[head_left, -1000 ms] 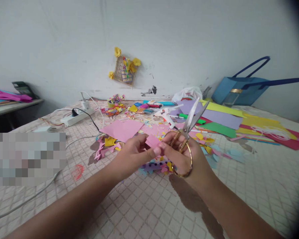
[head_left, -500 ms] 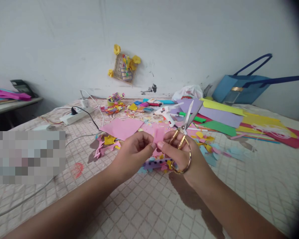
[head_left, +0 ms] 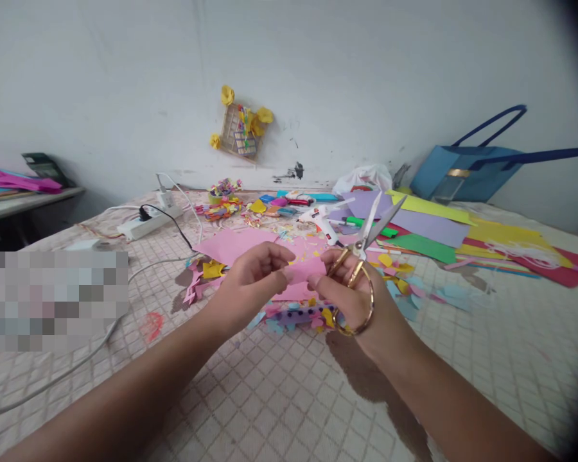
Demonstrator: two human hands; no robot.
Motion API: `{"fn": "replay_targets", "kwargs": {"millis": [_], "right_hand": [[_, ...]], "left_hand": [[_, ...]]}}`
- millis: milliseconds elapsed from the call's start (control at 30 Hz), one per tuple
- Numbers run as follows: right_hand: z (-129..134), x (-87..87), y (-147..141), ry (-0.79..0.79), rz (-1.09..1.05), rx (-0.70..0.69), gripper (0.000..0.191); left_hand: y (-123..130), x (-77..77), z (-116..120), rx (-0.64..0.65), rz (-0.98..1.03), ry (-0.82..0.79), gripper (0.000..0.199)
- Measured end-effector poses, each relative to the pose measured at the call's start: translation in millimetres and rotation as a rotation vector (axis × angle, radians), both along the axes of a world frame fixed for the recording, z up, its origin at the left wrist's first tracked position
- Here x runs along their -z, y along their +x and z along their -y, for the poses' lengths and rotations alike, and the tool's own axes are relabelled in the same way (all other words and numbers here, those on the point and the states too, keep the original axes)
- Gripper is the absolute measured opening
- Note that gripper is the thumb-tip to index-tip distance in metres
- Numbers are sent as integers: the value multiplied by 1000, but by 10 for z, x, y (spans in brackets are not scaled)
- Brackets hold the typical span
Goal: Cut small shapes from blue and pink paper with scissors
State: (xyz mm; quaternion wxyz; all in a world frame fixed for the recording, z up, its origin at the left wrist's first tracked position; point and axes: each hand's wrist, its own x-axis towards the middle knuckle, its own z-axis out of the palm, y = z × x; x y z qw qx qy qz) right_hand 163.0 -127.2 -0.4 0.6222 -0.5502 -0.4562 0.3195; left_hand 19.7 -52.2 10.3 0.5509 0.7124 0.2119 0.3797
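Note:
A small pink paper piece (head_left: 306, 271) is stretched between my two hands above the table. My left hand (head_left: 255, 285) pinches its left end between thumb and fingers. Its right end is pinched by my right hand (head_left: 359, 298), which also carries gold-handled scissors (head_left: 361, 247), their blades parted and pointing up and away. Under the hands lies a purple band with dark dots (head_left: 301, 316), with small coloured paper cutouts around it. Larger pink paper (head_left: 236, 245) lies just behind my left hand.
A white glue gun (head_left: 322, 224) lies behind the scissors. Coloured sheets (head_left: 428, 228) spread to the right, near a blue bag (head_left: 467, 170). At the left are a power strip (head_left: 149, 222) and a cable (head_left: 101, 340). Paper scraps (head_left: 407, 289) lie beside my right hand.
My hands have moved slightly apart, and the pink piece now shows wider between them. The scissors' blades are spread further apart.

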Motion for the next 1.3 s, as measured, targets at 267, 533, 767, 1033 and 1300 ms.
{"fn": "replay_targets", "kwargs": {"millis": [267,533,767,1033,1300], "right_hand": [[1,18,27,68,22,12,28],[173,-79,-62,-166,633,-142,24],[215,-91,-94,-180,802,-192,27],[201,-65,-86,-106,769,-185,29],[187,-43,-83,-83,785,-164,32]], "left_hand": [[-22,39,19,-85,-139,180,21],[-42,-93,124,-321,83,239,20],[-50,-77,169,-275,64,286,20],[-39,-71,262,-246,18,298,20],[-31,-62,287,-223,42,232,20]]}}
